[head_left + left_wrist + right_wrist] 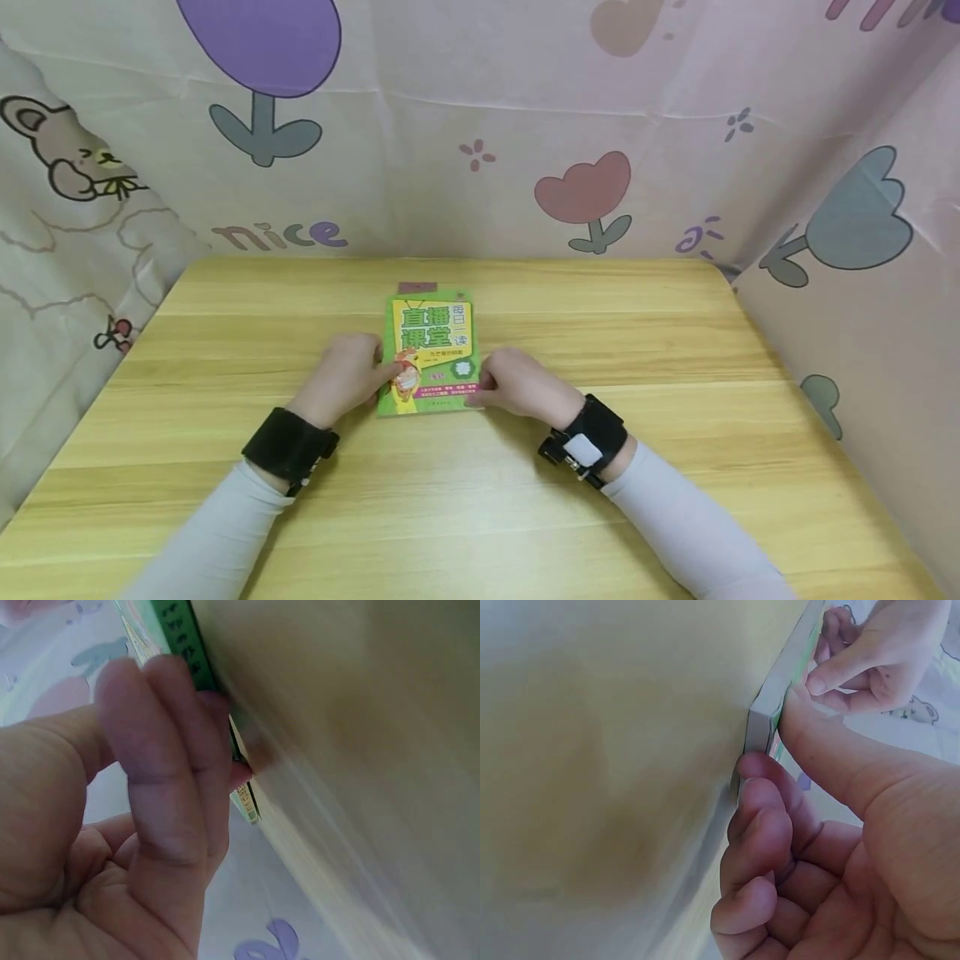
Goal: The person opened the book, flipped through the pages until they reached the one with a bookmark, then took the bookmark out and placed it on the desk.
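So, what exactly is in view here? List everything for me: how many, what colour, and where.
table: one, yellowish wood-grain, across the lower view
book: one, mostly green and yellow, on the table
small strip: one, mauve, at the book's far edge
printed cloth: count unclear, pale with coloured pictures, behind and beside the table
wrist straps: two, black, one per wrist
sleeves: two, pale, lower corners
left hand: one, bare, gripping the book's left side
right hand: one, bare, gripping its right side

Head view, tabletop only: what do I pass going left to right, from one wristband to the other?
Left black wristband → left hand → green book → right hand → right black wristband.
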### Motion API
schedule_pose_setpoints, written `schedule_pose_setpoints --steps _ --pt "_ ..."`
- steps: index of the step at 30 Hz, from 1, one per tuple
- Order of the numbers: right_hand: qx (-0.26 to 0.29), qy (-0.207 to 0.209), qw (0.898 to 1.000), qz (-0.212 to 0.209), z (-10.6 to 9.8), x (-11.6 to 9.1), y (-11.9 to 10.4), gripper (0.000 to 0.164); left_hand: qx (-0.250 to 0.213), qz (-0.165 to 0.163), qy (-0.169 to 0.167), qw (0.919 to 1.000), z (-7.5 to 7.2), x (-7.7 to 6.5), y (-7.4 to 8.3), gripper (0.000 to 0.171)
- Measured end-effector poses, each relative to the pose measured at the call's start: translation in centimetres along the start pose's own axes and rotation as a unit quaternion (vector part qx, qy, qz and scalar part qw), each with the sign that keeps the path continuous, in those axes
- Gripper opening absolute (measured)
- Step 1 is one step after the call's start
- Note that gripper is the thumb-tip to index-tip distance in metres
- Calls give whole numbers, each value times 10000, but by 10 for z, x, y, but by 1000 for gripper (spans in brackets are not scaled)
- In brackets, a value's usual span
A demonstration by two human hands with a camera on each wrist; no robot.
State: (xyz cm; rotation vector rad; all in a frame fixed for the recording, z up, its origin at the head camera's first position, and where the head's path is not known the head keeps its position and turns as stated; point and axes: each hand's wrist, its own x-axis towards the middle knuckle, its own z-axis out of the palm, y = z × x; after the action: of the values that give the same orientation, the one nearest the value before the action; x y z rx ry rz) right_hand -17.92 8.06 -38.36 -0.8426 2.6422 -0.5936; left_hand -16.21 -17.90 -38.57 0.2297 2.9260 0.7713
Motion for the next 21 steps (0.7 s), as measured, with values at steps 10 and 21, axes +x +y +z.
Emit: schedule_pose_setpoints --steps 10,21 --pt "13 141 9996 251 -4 -36 20 30 13 107 -141 9998 18 4 32 28" --pt "-65 125 9988 474 -15 -59 38 32 129 458 -28 9989 34 11 57 27"
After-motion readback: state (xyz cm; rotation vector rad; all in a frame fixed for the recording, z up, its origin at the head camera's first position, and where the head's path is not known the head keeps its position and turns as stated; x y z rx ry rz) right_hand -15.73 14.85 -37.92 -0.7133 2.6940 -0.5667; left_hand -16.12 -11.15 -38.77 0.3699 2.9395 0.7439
